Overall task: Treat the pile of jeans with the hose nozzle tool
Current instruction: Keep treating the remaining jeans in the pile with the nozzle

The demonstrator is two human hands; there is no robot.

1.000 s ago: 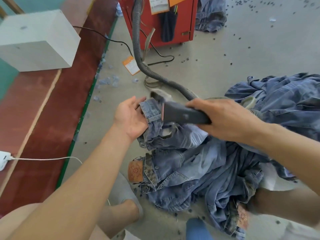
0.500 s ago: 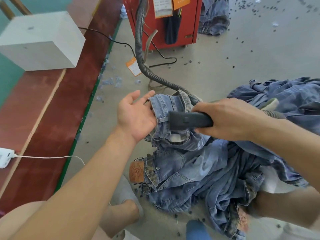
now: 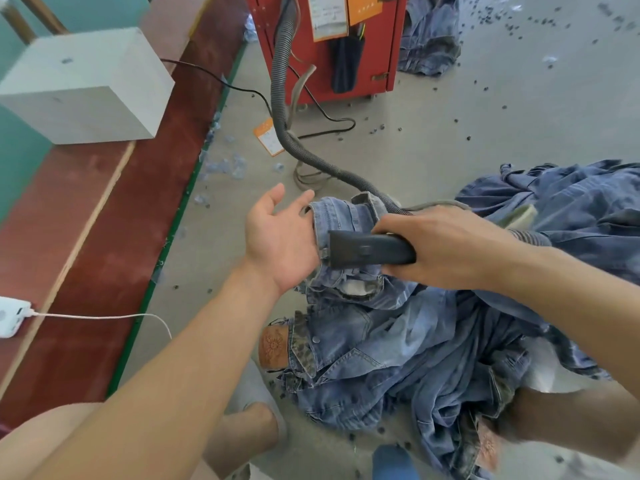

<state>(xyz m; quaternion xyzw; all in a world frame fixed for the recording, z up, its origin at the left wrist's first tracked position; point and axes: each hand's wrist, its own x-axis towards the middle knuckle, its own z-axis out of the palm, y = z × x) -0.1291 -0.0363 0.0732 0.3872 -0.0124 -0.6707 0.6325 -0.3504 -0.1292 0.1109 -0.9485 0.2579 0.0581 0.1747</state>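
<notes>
**Where this pass could slip**

The pile [image 3: 433, 348] of jeans lies on the floor in the near right of the scene, running off the right edge, with one waistband [image 3: 341, 216] lifted above the rest near the middle. The largest risk is that loose heap: if you drag the nozzle sideways, I would expect the top pair to slide or bunch, leaving folds underneath untreated.

Next is the hose [image 3: 282, 98], which runs from the red machine [image 3: 332, 46] at the far side, curves across the floor and passes behind your right hand. It looks to have slack now, but a long reach to the right could pull it taut and tug the tool off line, or drag it over the black cable [image 3: 322, 114] beside it.

Your right hand [image 3: 446, 245] is wrapped around the nozzle [image 3: 367, 252], whose mouth sits against the lifted waistband. Your left hand [image 3: 280, 240] is spread wide, palm against the waistband's left edge, fingers straight and holding nothing. That support is only a push: if the fabric folds toward the nozzle, it could be sucked in or blown off your palm. Which the tool does, I cannot tell.

Smallest, the dark specks [image 3: 381, 126] scattered on the floor could get caught in the denim as it shifts.
</notes>
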